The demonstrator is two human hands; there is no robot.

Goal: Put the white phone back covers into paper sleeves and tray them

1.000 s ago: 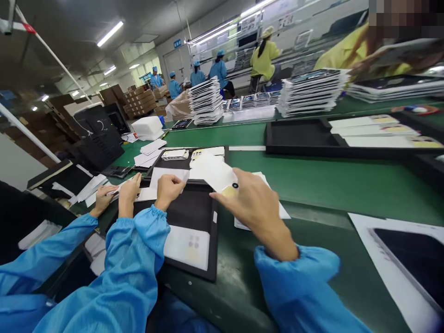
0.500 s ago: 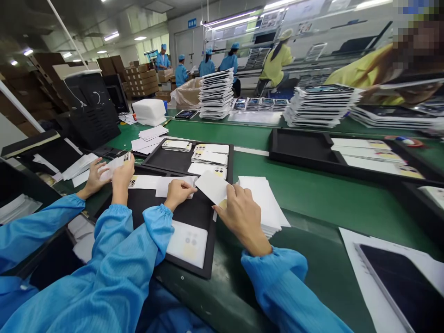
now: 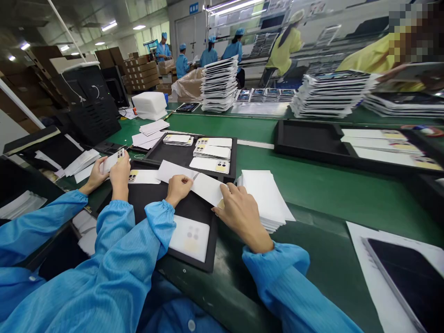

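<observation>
Two edges should be aligned without flexing above the black tray (image 3: 198,209), where fingers of the left hand (image 3: 178,188) pinch the white slip (image 3: 176,170) and those of the right hand (image 3: 243,210) clamp the phone back panel (image 3: 207,188).

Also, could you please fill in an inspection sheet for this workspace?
Surface: green bench, with a near tray and other black trays on it.
Job's things: white sheet and white panel, ends close together above the near tray; a covered panel lies in that tray.
Clutter: loose papers at left; dark-screened device at right.
Left hand: grip pinches the white sheet.
Right hand: grip holds the white panel, beside a paper stack.
Cables: white cable at the dark equipment.
Surroundings: co-worker's hands hold another panel; cartons stand farther off.
</observation>
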